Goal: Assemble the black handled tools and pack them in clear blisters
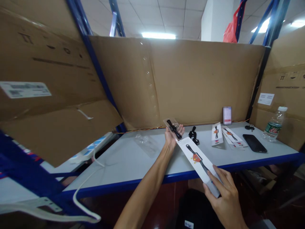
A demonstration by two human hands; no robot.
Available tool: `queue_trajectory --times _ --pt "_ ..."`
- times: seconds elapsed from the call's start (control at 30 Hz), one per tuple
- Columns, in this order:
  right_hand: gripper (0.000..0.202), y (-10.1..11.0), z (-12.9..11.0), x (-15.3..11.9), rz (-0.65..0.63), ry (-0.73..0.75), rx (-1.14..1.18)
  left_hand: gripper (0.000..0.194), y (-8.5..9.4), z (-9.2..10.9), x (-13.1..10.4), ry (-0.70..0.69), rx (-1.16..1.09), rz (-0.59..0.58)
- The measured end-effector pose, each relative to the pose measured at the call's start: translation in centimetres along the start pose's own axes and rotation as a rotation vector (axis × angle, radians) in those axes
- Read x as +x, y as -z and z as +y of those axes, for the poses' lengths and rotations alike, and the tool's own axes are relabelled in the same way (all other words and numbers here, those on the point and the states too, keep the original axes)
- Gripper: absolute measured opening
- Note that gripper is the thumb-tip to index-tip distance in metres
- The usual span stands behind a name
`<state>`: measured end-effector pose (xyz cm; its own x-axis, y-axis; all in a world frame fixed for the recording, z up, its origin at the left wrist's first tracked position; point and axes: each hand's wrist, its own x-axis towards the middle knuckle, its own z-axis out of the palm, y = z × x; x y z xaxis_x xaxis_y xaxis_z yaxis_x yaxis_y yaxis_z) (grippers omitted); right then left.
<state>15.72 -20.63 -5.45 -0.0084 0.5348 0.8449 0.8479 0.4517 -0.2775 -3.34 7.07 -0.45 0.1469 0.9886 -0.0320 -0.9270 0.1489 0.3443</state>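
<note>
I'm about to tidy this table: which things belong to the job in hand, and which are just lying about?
Likely part of the job:
packed tool, in the left hand
card, in the right hand
loose black tools
other cards
clear plastic

Apparently just lying about:
dark phone
lit screen
keys
bottle

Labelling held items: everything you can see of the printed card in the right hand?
The card is long, narrow and white, apparently thin cardboard, printed with a dark two-handled tool with an orange-red centre. It slants over the blue table edge. The right hand grips its near end, covering part of its face; its far end adjoins the clear pack in view, contact unclear. Small print is illegible.
</note>
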Motion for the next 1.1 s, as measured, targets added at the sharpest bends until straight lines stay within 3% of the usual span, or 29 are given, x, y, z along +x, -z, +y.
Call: queue_trajectory --times 0.23,0.47,1.1 --pt "0.027 -1.7 -1.0 0.7 0.024 0.006 -0.068 0.058 0.7 0.9 0.6 -0.044 -0.01 0.094" --pt "0.027 -1.8 -0.5 -1.1 0.01 0.051 -0.101 0.057 0.4 0.5 0.5 -0.004 -0.002 0.042" --pt "0.029 -1.5 -0.8 -0.5 0.017 0.015 -0.023 0.054 0.1 0.7 0.2 -0.008 0.035 0.035"
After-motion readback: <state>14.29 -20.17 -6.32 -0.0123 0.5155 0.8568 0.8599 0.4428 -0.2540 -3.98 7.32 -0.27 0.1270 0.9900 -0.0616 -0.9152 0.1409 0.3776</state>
